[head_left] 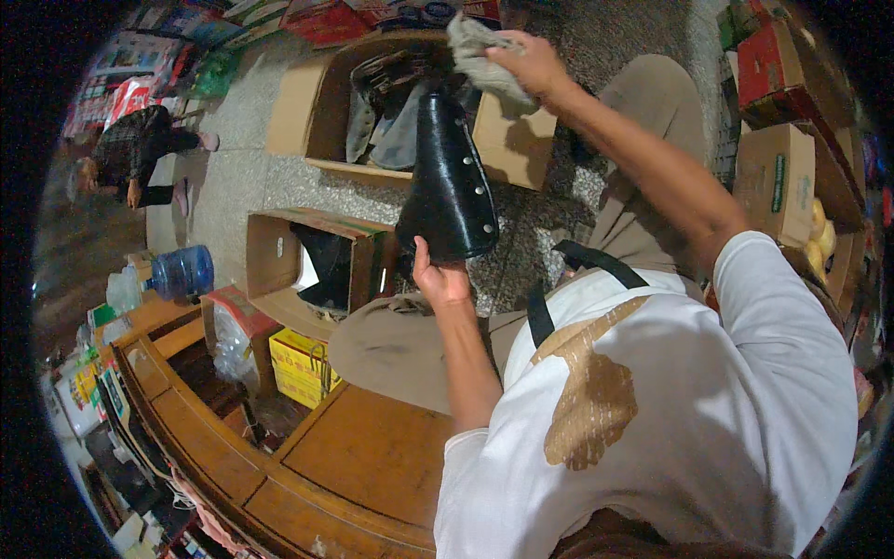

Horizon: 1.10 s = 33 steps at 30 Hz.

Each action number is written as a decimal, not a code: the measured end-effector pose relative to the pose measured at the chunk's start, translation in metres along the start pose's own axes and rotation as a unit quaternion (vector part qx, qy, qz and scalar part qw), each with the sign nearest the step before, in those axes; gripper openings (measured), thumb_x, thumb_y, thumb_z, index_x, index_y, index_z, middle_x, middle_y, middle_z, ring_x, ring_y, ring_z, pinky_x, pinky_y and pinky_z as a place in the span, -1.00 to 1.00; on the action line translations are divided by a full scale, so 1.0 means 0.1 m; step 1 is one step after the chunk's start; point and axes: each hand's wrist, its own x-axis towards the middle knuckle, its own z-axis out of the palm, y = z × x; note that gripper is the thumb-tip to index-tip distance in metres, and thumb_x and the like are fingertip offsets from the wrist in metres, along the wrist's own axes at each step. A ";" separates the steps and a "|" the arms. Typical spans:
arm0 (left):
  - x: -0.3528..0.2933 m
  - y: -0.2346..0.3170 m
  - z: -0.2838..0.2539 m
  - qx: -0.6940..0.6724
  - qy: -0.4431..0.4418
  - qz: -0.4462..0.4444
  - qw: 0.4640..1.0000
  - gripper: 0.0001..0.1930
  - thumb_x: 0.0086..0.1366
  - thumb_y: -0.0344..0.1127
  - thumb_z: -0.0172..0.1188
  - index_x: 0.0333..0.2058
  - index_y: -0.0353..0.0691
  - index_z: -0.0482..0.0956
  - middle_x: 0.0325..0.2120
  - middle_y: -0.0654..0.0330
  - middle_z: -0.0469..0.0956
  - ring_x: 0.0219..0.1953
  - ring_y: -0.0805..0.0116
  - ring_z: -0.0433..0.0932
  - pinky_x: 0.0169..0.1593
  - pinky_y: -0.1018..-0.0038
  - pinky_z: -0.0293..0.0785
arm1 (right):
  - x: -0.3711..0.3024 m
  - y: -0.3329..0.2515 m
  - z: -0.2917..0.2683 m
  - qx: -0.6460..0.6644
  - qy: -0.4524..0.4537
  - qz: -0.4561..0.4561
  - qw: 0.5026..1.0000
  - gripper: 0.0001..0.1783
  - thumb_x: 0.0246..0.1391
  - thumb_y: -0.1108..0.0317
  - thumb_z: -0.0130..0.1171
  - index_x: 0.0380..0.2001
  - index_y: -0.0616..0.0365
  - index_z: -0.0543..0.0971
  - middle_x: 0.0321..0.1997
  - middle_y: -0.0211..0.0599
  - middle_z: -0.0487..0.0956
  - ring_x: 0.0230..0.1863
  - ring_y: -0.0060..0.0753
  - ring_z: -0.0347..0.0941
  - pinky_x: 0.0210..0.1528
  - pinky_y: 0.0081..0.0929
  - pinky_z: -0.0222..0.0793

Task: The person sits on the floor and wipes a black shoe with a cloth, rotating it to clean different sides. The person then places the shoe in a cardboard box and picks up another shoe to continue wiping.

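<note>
Black leather piece (445, 182), glossy and tapered, stands with its long axis nearly up and down the view; its narrow end points away from the person, tipped slightly right of the wide end, which faces back toward the lap. A line of silver studs (467, 161) runs along its right edge. It is held up in front of the person's body, its narrow tip overlapping, in this view, an open cardboard box (293, 112) that holds dull grey pieces (396, 140). The left hand (440, 279) grips the wide end from below, thumb laid up against the near face, the other fingers hidden behind; its forearm rises almost straight from the sleeve. The right hand (534, 70) is closed around a crumpled greyish cloth (489, 65), up beyond the narrow tip and to its right, apart from the leather. That arm is bent at the elbow, the forearm slanting away up and leftward.
</note>
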 end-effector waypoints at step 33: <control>0.04 0.08 0.14 0.222 -0.072 0.102 0.967 -0.39 0.37 0.08 -0.04 0.13 -0.37 0.36 0.06 -0.03 0.44 0.07 0.04 0.45 0.16 0.12 0.37 | -1.72 -0.83 0.31 -0.130 -0.300 -0.298 0.897 -0.51 -0.18 0.32 0.31 -0.07 0.03 0.54 -0.03 -0.23 0.53 0.04 -0.11 0.44 0.07 -0.22 0.39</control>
